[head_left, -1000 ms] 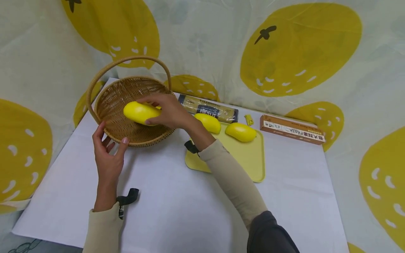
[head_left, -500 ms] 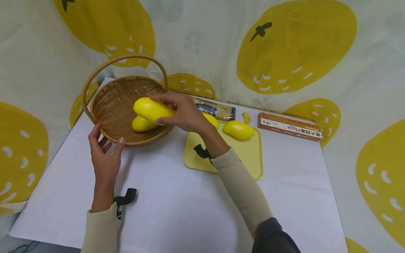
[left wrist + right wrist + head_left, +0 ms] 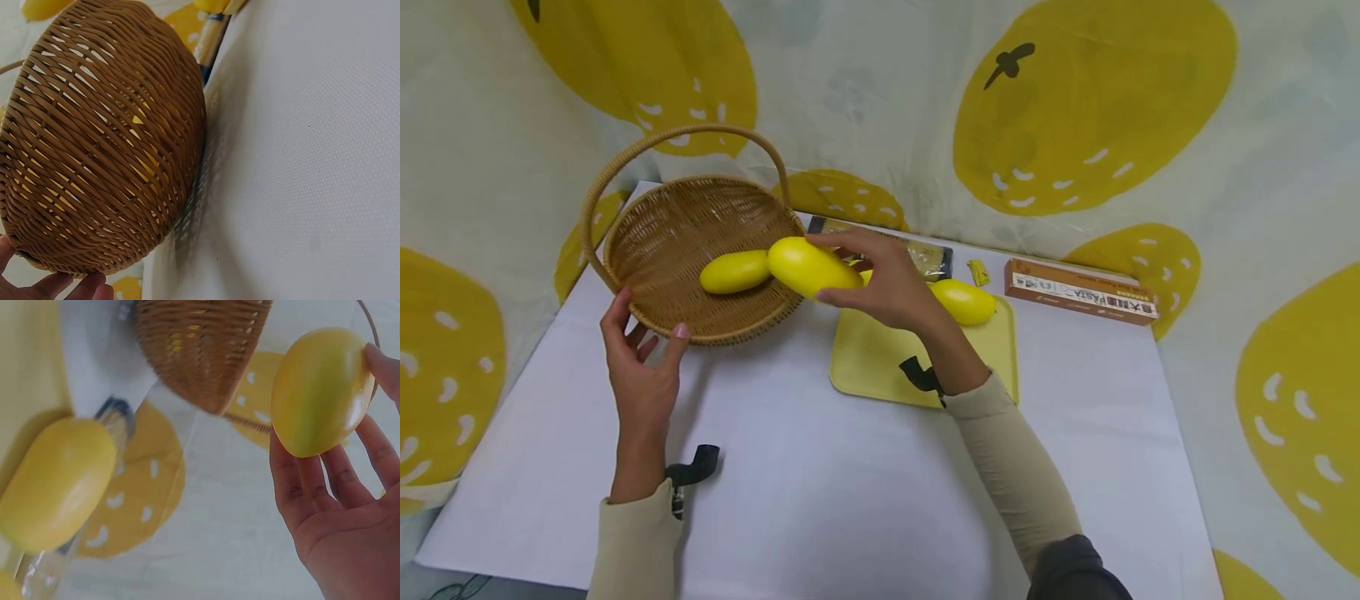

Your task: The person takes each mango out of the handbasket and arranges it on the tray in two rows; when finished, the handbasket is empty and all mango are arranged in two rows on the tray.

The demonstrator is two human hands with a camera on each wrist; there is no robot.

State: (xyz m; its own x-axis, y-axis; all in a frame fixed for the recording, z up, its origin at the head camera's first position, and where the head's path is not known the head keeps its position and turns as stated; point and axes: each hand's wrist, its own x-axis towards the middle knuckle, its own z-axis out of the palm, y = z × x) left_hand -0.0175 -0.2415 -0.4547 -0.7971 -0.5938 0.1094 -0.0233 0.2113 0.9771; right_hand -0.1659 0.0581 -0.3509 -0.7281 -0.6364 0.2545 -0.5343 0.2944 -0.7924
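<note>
My left hand (image 3: 643,379) grips the near left rim of a wicker basket (image 3: 662,242) with an arched handle; the basket tilts with its opening toward me. Inside the basket lies a yellow mango (image 3: 735,272). Another mango (image 3: 811,267) is held between the thumb and fingers of my right hand (image 3: 891,283), above the basket's right rim. Below that hand is a pale yellow tray (image 3: 880,367) bearing a mango (image 3: 964,302); one more shows partly behind the hand. In the right wrist view the held mango (image 3: 322,394) has a greenish streak.
A bag of spaghetti (image 3: 934,258) lies behind the tray, partly hidden by my right hand. To its right are a small yellow packet (image 3: 978,272) and a brown pasta box (image 3: 1081,292). A fruit-print curtain (image 3: 880,100) hangs behind the white table (image 3: 820,483).
My right hand has carried its mango rightward, from over the basket's inside to above its right rim. The mango inside the basket has come fully into view. My left hand stays on the rim.
</note>
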